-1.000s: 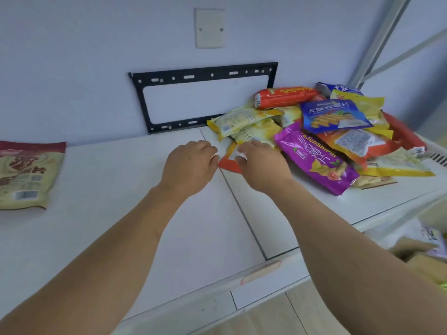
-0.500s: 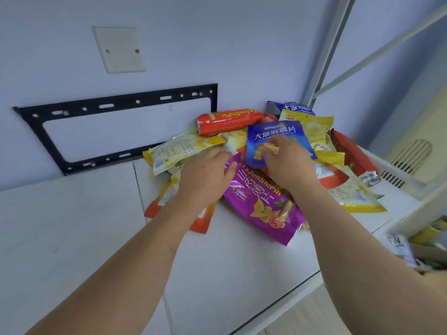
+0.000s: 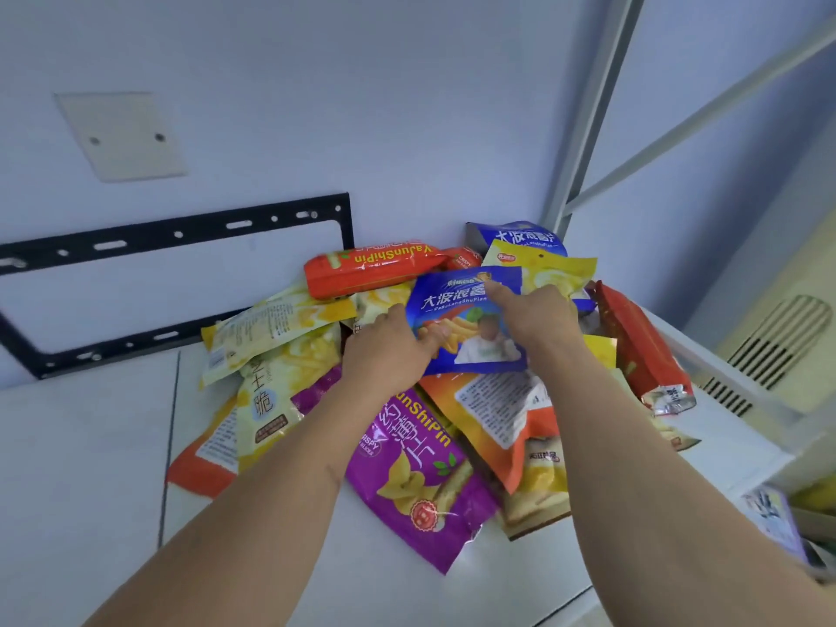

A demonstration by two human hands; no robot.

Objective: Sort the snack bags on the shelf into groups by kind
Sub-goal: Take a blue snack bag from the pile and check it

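Observation:
A heap of snack bags lies on the white shelf (image 3: 81,445) against the wall. On top sits a blue bag (image 3: 457,305). My left hand (image 3: 389,350) grips its left edge and my right hand (image 3: 538,319) grips its right side, thumb on the front. Below them lie a purple bag (image 3: 420,481), an orange bag (image 3: 497,409) face down, and pale yellow bags (image 3: 276,328). A red-orange bag (image 3: 371,269) lies at the back, a second blue bag (image 3: 520,235) and a yellow bag (image 3: 561,269) behind my hands, a red bag (image 3: 642,350) at the right.
A black metal bracket (image 3: 172,237) is fixed to the wall behind the shelf, with a white cover plate (image 3: 122,133) above it. A grey upright post (image 3: 592,110) stands at the right corner. A vent grille (image 3: 778,341) is at far right. Boxes show below the shelf edge (image 3: 778,518).
Both hands have moved from the heap's left front up to the blue bag on top and taken hold of it. The view has swung right and closer.

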